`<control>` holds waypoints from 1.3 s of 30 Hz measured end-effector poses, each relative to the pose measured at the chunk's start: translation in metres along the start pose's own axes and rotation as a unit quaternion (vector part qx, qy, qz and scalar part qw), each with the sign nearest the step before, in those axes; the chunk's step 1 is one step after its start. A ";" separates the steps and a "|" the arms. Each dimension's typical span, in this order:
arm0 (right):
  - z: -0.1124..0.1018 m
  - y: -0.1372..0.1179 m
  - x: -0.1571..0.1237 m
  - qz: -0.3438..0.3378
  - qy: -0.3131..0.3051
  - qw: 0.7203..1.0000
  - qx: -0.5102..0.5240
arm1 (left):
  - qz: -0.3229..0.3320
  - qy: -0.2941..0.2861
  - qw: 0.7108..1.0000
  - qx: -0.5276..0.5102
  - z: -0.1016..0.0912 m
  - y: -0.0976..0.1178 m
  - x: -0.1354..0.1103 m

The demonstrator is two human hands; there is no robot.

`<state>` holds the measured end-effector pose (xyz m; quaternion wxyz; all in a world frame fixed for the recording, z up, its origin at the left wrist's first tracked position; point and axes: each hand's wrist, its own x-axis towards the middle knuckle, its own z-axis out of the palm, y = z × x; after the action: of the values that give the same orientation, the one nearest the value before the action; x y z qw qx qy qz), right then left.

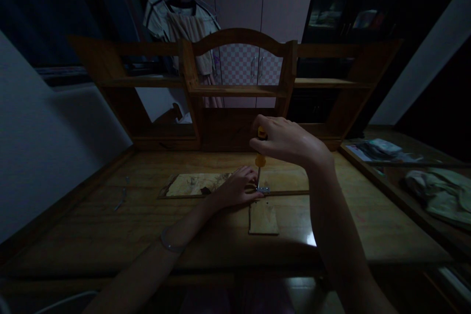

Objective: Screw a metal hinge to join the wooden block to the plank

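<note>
My right hand (283,138) is wrapped round the yellow handle of a screwdriver (260,161), held upright with its shaft pointing down. The tip meets a small metal hinge (264,190) at the edge of a long narrow wooden board (191,184). My left hand (237,187) lies on that board, its thumb and fingers curved around the near end of the hinge and holding it there. Below the hinge is a small square wooden piece (264,220), flat on the desk. Whatever screw is under the tip is too small to make out.
The wooden desk (110,235) has a shelf unit (239,91) along its back. Small metal bits (119,202) lie at the left. Crumpled cloth (441,194) and papers sit on a surface to the right. Clothes (184,22) hang behind the shelf.
</note>
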<state>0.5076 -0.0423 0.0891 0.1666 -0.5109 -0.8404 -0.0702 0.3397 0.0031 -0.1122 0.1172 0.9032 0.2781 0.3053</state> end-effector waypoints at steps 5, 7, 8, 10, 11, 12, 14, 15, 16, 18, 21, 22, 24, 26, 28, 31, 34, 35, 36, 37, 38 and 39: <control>0.001 0.000 -0.001 0.031 0.025 0.996 -0.077 | 0.005 0.001 1.000 -0.007 -0.001 0.002 0.001; 0.000 -0.002 -0.002 0.039 0.028 0.996 -0.071 | -0.001 -0.004 1.000 -0.006 -0.001 0.002 0.001; 0.000 -0.002 -0.002 0.034 0.026 0.998 -0.054 | -0.003 -0.006 1.000 -0.006 -0.001 0.003 0.001; 0.000 -0.003 -0.001 0.016 0.018 0.999 -0.024 | -0.002 -0.007 1.000 -0.009 -0.002 0.003 0.001; 0.000 -0.003 -0.001 0.010 0.014 1.000 -0.020 | -0.003 -0.006 1.000 -0.012 -0.002 0.003 0.000; 0.001 -0.003 -0.001 0.009 0.012 0.999 -0.028 | -0.004 -0.006 1.000 -0.015 -0.002 0.004 0.000; 0.001 -0.003 0.000 0.022 0.018 0.998 -0.065 | -0.007 -0.008 1.000 -0.022 -0.003 0.005 0.000; 0.001 -0.003 0.000 0.030 0.022 0.996 -0.081 | -0.007 -0.009 1.000 -0.023 -0.003 0.005 0.000; 0.001 -0.004 0.000 0.038 0.025 0.995 -0.090 | -0.008 -0.010 1.000 -0.022 -0.003 0.005 0.000; 0.000 -0.004 -0.001 0.042 0.026 0.996 -0.077 | -0.008 -0.009 1.000 -0.018 -0.002 0.005 0.000; 0.000 -0.002 -0.001 0.020 0.012 0.999 -0.030 | -0.011 -0.006 1.000 -0.015 -0.002 0.005 0.000; 0.001 -0.002 0.000 0.008 0.007 1.000 -0.022 | -0.011 -0.006 1.000 -0.016 -0.002 0.005 0.000; 0.002 -0.002 0.000 0.000 0.007 0.999 -0.032 | -0.009 -0.004 1.000 -0.015 -0.002 0.005 0.000; 0.003 -0.004 0.000 0.015 0.019 0.998 -0.065 | -0.008 -0.004 1.000 -0.014 -0.003 0.006 0.000; 0.002 -0.005 -0.001 0.037 0.027 0.995 -0.092 | -0.009 -0.002 1.000 -0.012 -0.003 0.007 0.001; 0.001 -0.003 -0.001 0.034 0.020 0.997 -0.072 | -0.006 -0.007 1.000 -0.016 -0.004 0.009 0.001; 0.001 0.001 0.000 -0.016 0.007 1.000 -0.019 | -0.002 -0.010 1.000 -0.019 -0.006 0.010 0.001; 0.002 0.002 0.000 -0.025 0.005 1.000 -0.011 | -0.001 -0.011 1.000 -0.019 -0.006 0.010 0.001; 0.002 0.002 0.000 -0.024 0.007 1.000 -0.015 | -0.001 -0.012 1.000 -0.018 -0.006 0.010 0.001; 0.002 0.002 0.000 -0.013 0.011 0.999 -0.029 | 0.000 -0.014 1.000 -0.019 -0.006 0.010 0.001; 0.002 0.001 -0.001 0.005 0.016 0.999 -0.049 | 0.001 -0.016 1.000 -0.019 -0.006 0.010 0.001; 0.001 0.000 -0.002 0.022 0.018 0.997 -0.067 | 0.002 -0.017 1.000 -0.018 -0.006 0.010 0.001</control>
<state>0.5077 -0.0438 0.0871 0.1485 -0.5379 -0.8192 -0.1323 0.3410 -0.0039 -0.1032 0.1378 0.9064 0.2686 0.2953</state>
